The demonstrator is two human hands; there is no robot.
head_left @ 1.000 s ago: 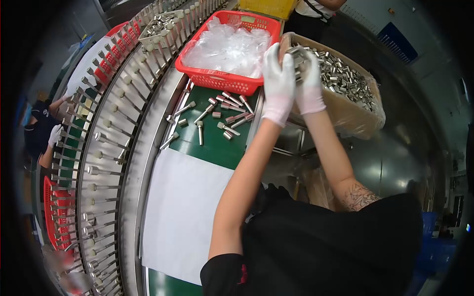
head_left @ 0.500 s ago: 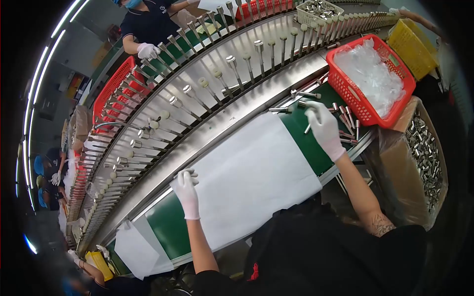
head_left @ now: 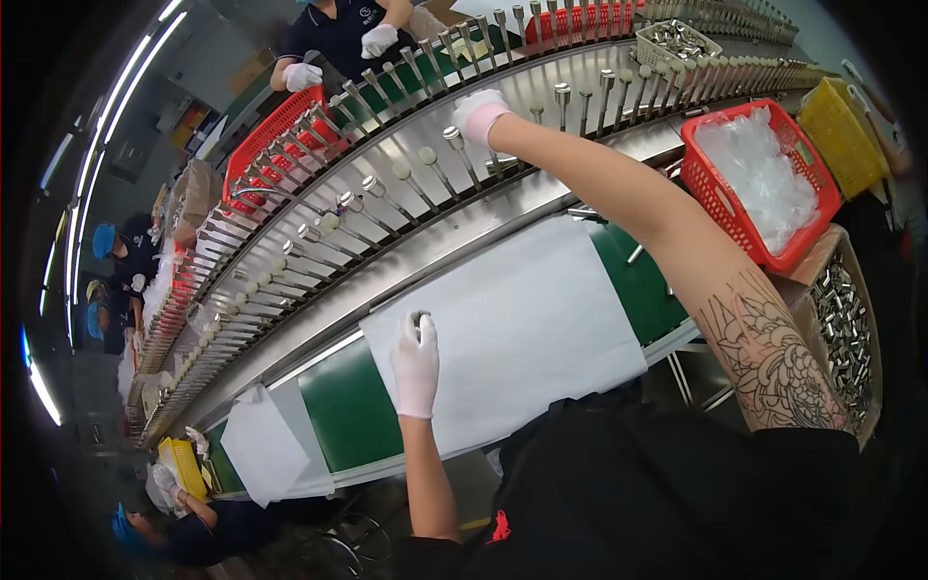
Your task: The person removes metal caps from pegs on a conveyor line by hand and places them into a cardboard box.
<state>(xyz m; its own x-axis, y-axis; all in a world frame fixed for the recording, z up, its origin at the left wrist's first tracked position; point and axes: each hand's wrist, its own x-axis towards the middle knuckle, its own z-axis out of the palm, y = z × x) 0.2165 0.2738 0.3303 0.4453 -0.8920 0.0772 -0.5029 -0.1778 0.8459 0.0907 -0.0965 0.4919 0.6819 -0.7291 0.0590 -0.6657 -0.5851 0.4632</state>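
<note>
My left hand (head_left: 416, 367), in a white glove, is held over the white sheet (head_left: 522, 319) on the green work surface. Its fingers are bent together, with something small and dark at the tips that I cannot make out. My right hand (head_left: 480, 114), also gloved, reaches across the metal track to the upright posts (head_left: 462, 155). Its fingers look curled, and whatever they hold is hidden. Silver metal caps (head_left: 375, 186) sit on some posts, while others end in pale round tips (head_left: 428, 156).
A red basket (head_left: 715, 184) of clear plastic bags stands at the right, beside a box of metal caps (head_left: 843, 329). Behind it is a yellow basket (head_left: 841, 126). Another person (head_left: 348, 39) works across the track. Folded white paper (head_left: 261, 445) lies at lower left.
My right hand has gone from the loose metal tubes at the right up and left to the posts. My left hand sits further right over the sheet. The whole view has shifted.
</note>
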